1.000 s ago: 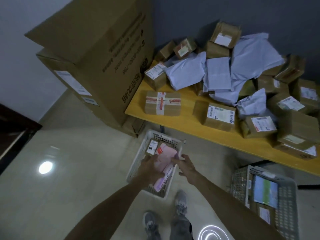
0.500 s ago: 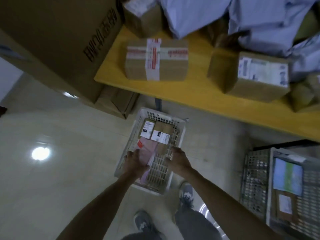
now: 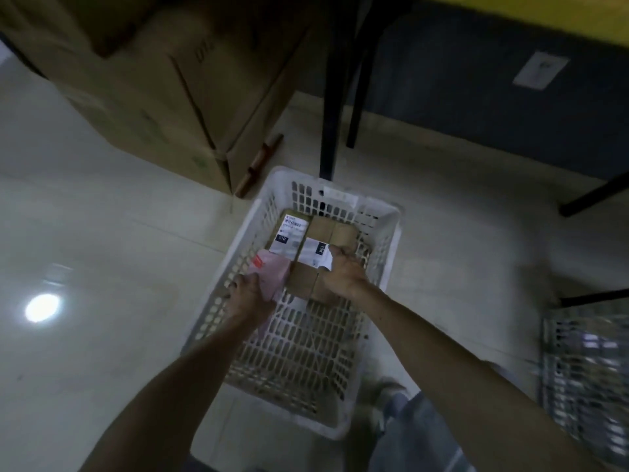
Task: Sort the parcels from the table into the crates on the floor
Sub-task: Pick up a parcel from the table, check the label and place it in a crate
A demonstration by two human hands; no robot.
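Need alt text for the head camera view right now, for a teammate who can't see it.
Both hands reach into a white perforated plastic crate on the floor: the left hand holds a pink soft parcel, the right hand grips a brown cardboard box with a white label. Another labelled brown box lies beside it; large cardboard cartons stand behind.

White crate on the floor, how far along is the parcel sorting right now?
Done: two cardboard boxes with labels, one at the far left, another beside it, already lie in the white crate. In hand: the left hand holds a pink parcel low against the crate's left side, while the right hand grips the nearer box. Left: cannot judge; only the table's yellow edge shows here.
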